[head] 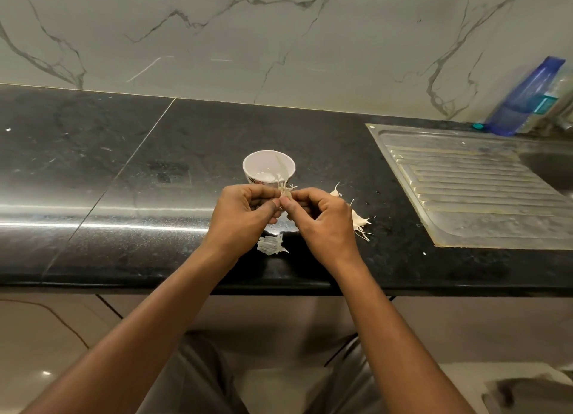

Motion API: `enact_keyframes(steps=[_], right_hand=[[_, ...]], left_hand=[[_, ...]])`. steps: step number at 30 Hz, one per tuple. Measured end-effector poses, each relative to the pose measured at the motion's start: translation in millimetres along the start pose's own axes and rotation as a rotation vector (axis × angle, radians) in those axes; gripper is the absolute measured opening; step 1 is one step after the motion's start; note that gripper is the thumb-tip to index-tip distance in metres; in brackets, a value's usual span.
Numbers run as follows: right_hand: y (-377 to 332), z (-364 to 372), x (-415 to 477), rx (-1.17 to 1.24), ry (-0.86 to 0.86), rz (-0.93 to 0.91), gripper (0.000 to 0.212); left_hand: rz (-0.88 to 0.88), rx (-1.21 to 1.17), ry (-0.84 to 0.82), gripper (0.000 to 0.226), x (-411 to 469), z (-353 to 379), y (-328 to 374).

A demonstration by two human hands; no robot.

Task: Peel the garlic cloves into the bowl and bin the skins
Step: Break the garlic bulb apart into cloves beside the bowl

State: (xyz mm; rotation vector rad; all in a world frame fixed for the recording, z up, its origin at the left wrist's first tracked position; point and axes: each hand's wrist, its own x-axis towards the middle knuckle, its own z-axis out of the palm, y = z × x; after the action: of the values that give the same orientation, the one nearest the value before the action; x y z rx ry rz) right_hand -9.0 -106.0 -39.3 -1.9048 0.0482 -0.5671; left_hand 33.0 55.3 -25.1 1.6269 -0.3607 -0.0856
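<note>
- Clove (284,193): pinched between both hands, just in front of bowl (257,162), skin torn and wispy.
- Bowl: pale piece inside, probably a peeled clove.
- Skins (271,245) on tabletop (155,171) below hands; pieces to the right, skins or cloves, unclear.
- Judged mid-task: nothing binned, no bin visible.
- Left hand (245,212), right hand (322,218): fingertips curled on clove, thumbs meeting.

Your left hand (245,210) and right hand (322,224) are bare, as are your left forearm (148,330) and right forearm (390,330) down to the lower edge. Below them you wear grey trousers (198,376), creased in loose folds.
</note>
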Motion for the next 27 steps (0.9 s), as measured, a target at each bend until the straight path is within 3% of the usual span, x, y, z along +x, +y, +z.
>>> enact_keyframes(steps=[18,24,27], right_hand=[[1,0,-5,-0.140,0.112,-0.048,0.009],[1,-3,-4,-0.254,0.289,-0.031,0.011],[-2,0,-6,-0.311,0.296,-0.066,0.011]], left_hand=[[0.075,0.245,0.042,0.035,1,3,3],[0.086,0.333,0.126,0.028,1,-2,3],[0.037,0.290,0.137,0.021,2,-12,1]])
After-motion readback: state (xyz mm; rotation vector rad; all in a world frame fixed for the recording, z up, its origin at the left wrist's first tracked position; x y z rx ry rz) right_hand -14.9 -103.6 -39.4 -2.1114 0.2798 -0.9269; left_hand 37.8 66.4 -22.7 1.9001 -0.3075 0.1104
